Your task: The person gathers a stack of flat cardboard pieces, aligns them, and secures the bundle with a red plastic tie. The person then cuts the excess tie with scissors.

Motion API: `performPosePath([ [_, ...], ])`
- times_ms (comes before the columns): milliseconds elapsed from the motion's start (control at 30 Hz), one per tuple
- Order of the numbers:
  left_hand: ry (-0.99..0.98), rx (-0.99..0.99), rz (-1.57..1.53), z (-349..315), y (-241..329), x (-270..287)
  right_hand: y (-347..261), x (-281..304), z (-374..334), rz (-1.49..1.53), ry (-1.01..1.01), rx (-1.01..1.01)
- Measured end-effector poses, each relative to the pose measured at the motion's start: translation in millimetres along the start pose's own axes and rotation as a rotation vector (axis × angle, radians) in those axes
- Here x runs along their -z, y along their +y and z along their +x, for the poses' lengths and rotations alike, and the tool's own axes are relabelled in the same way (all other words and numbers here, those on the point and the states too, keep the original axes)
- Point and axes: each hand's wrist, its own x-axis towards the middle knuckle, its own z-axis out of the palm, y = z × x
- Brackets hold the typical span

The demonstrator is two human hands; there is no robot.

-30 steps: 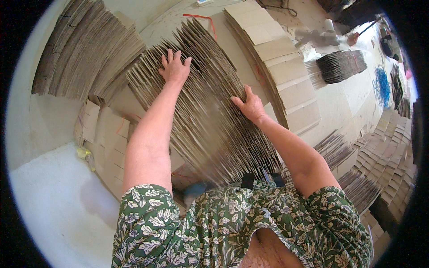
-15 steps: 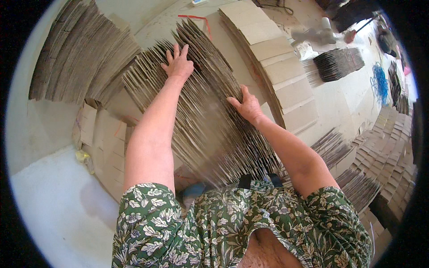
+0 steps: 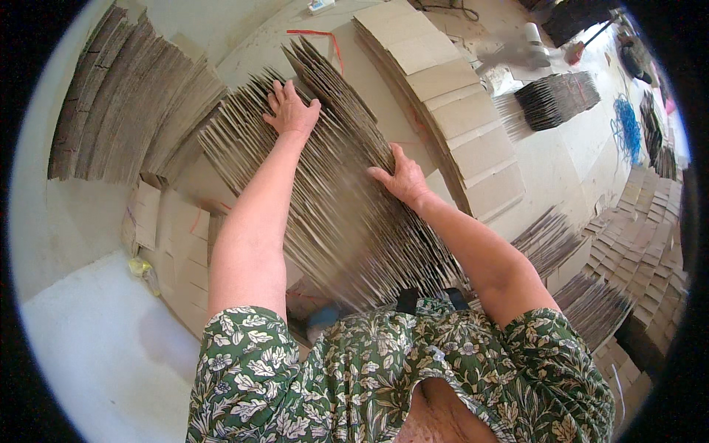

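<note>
A long row of folded cardboard sheets [image 3: 295, 199], standing on edge and packed side by side, fills the middle in front of me. My left hand [image 3: 292, 112] rests on their upper edges near the far end, its fingers spread. To its right, a smaller batch of sheets [image 3: 329, 77] leans apart from the row, with a dark gap between them at the far end. My right hand [image 3: 406, 179] grips the right side of this batch, thumb on top and fingers over the outer side, partly hidden.
Tall cardboard stacks [image 3: 133, 103] stand against the wall at left. A long row of overlapping flat cardboard [image 3: 461, 111] runs along the right. Beyond it lie a dark bundle [image 3: 557, 100] and blue string [image 3: 626, 129]. More cardboard piles [image 3: 639, 236] sit at far right.
At the far end, the batch by my right hand has parted further from the row, widening the gap. My left hand has shifted slightly toward me; my right has moved slightly left.
</note>
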Motion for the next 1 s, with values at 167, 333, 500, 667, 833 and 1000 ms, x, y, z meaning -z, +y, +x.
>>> performPosePath([
  [167, -0.084, -0.066, 0.054, -2, 18, 8, -6, 5, -2, 0.056, -0.066, -0.039],
  [333, -0.100, -0.026, 0.007, -1, 12, 6, -6, 6, -3, 0.042, -0.038, 0.001],
  [500, -0.041, -0.038, -0.034, 8, 20, 2, -3, 2, -3, 0.038, 0.003, 0.029],
  [667, -0.022, 0.000, 0.006, 6, 23, -4, -7, 5, -3, 0.048, -0.012, 0.038],
  [833, -0.052, -0.052, 0.009, 5, 28, -1, -2, 2, -2, 0.053, -0.027, 0.034],
  [1000, 0.058, -0.174, -0.093, 3, 1, -9, -18, 5, -8, 0.007, -0.056, 0.044],
])
